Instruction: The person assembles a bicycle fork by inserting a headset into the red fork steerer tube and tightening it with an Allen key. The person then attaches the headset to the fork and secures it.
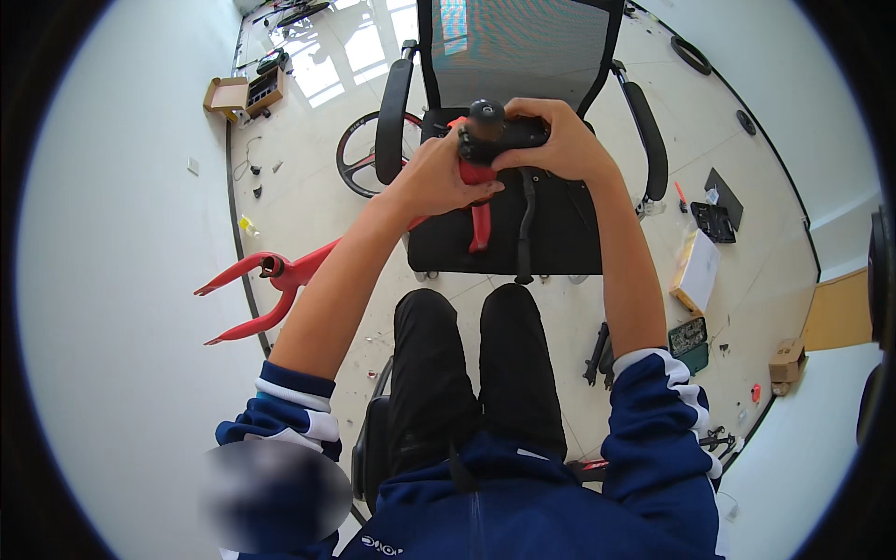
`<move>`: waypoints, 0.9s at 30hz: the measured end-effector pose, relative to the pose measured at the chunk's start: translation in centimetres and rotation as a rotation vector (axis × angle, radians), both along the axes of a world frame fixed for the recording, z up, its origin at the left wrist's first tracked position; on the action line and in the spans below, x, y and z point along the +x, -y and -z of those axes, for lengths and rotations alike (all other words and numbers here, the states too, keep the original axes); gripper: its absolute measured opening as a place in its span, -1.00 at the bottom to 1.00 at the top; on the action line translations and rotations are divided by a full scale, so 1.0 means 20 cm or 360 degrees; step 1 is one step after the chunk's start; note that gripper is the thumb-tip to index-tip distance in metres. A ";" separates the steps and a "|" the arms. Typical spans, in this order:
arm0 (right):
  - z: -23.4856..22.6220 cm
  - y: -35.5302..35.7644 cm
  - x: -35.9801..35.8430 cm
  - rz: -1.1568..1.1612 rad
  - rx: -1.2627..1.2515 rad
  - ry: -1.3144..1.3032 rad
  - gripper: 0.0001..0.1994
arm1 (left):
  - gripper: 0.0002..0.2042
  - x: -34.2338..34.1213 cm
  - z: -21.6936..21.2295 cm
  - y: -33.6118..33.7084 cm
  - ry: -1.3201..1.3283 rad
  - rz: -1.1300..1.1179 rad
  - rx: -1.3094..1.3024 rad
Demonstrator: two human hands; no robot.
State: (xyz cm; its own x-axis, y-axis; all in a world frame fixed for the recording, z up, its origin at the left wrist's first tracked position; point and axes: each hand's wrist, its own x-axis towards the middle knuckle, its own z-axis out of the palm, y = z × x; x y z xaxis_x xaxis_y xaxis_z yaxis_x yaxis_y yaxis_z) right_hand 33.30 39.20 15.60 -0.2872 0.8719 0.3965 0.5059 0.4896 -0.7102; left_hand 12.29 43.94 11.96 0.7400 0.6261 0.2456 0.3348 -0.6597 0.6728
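While the left hand [443, 177] is wrapped round the red frame [280, 280] near its head tube, the right hand [551, 140] is clenched on the black stem [495, 131] above the chair [523, 224]; the frame looks unsupported, so a loosened grip could tip it to the floor [308, 187]

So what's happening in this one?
A seated person in a blue jacket holds a red bicycle frame up over an office chair. The left hand grips the red tube near its top end, and the right hand closes over the black stem fitted there. The frame's forked rear end points left toward the wall. A bicycle wheel, open tool cases and cardboard boxes lie on the tiled floor.
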 end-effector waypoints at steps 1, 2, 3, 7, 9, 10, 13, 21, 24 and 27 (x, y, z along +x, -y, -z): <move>0.00 -0.03 0.03 -0.0122 -0.0065 -0.0048 -0.61 | -0.40 0.00 0.00 0.00 0.0003 0.0003 0.0009; 0.00 -0.06 0.05 -0.0242 -0.0136 -0.0093 -0.61 | -0.41 0.01 0.00 0.00 0.0009 0.0008 0.0013; 0.00 -0.09 0.08 -0.0274 -0.0272 -0.0119 -0.59 | -0.41 0.03 0.00 0.00 0.0015 0.0015 0.0017; 0.05 -0.07 0.08 -0.0223 -0.0354 -0.0354 -0.54 | -0.43 0.01 0.01 -0.01 0.0025 -0.0024 -0.0047; 0.10 0.02 0.07 -0.0057 -0.0475 -0.0601 -0.56 | -0.42 0.00 0.02 0.02 0.0103 -0.0057 -0.0085; 0.16 0.05 0.09 0.0076 -0.0458 -0.0761 -0.61 | -0.42 -0.01 0.03 0.01 0.0141 -0.0085 -0.0093; 0.58 0.18 0.20 0.0574 -0.0565 -0.1069 -0.73 | -0.47 -0.05 0.07 0.00 0.0380 -0.0119 -0.0103; 1.37 0.40 0.24 0.1211 -0.0804 -0.1120 -0.81 | -0.71 -0.08 0.13 -0.03 0.0427 -0.0110 -0.0139; 1.30 0.37 0.22 0.1232 -0.0877 -0.1025 -0.81 | -0.74 -0.08 0.14 0.00 0.0438 -0.0092 -0.0197; 1.30 0.39 0.23 0.1211 -0.0874 -0.0993 -0.82 | -0.78 -0.08 0.10 0.02 0.0398 0.0013 -0.0322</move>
State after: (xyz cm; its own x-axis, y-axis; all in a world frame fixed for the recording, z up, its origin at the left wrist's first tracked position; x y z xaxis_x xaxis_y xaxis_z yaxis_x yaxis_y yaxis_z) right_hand 37.80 31.40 -10.45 0.5078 0.8364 -0.2064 0.0209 -0.2515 -0.9676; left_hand 10.75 43.49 9.90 0.6779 0.6749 0.2914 0.1378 -0.5061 0.8514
